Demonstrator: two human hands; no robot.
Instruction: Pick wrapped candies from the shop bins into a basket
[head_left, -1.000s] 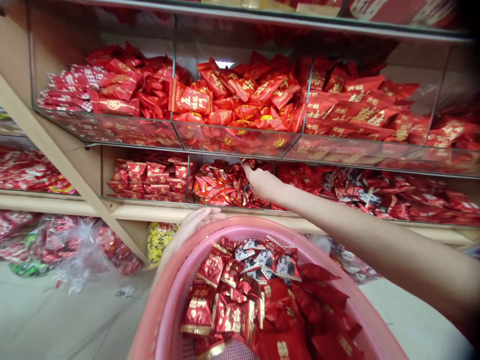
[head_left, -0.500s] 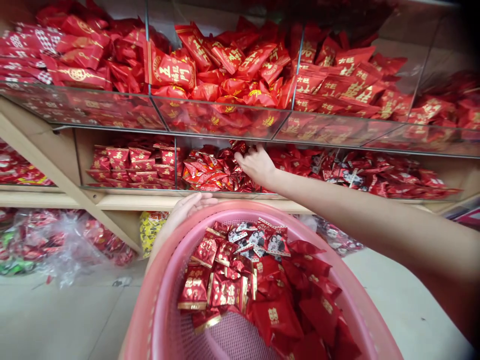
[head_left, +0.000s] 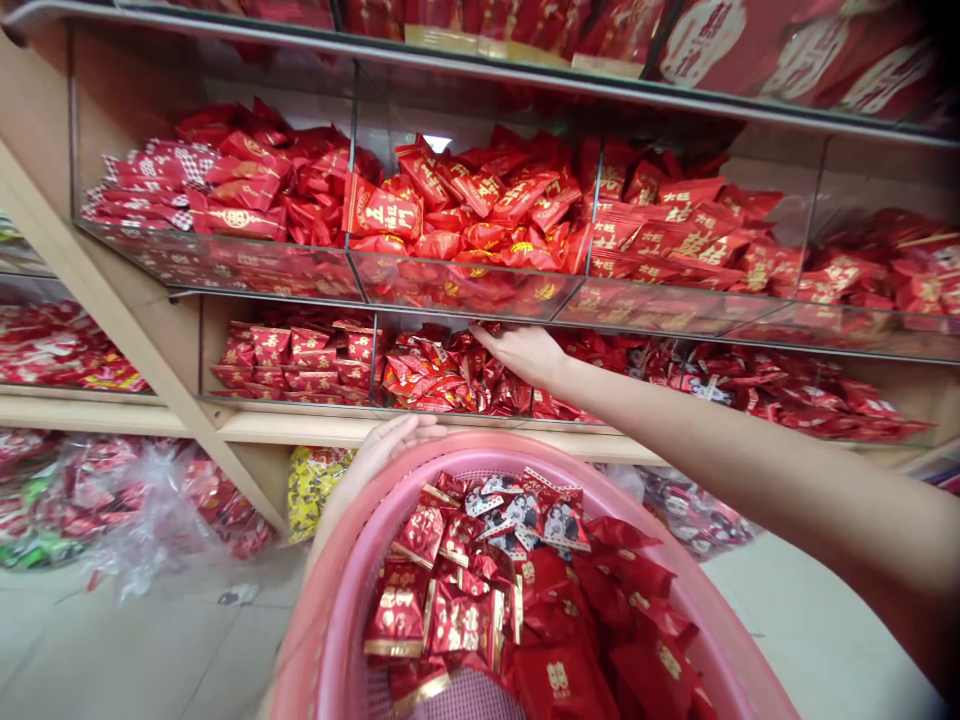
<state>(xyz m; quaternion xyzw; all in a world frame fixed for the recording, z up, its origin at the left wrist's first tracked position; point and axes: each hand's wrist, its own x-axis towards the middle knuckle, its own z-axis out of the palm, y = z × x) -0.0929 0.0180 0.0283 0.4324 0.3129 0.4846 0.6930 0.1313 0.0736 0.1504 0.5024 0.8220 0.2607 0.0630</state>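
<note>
My right hand (head_left: 521, 352) reaches into a lower-shelf compartment, among shiny red wrapped sweets (head_left: 427, 375). Its thumb shows, but the other fingertips are mostly hidden, so I cannot tell whether it grips one. My left arm curves around the left side of a pink plastic basket (head_left: 334, 590). My left hand (head_left: 394, 445) lies by the basket's far rim with its fingers stretched out. Inside the basket are red-and-gold wrapped sweets (head_left: 463, 620), several packets with black-and-white figures (head_left: 525, 512) and larger plain red packets (head_left: 562, 680).
Above the lower shelf, a glass-fronted shelf (head_left: 465, 285) holds more red packets, split by clear dividers. A slanted wooden board (head_left: 142, 330) stands left. Below are a yellow bag (head_left: 315, 490) and clear plastic bags of sweets (head_left: 150, 510) on the tiled floor (head_left: 135, 650).
The view has tilted up, so the shelves and basket sit lower in the picture. My right hand stays among the sweets with its fingers shifted slightly; my left hand keeps its place by the basket.
</note>
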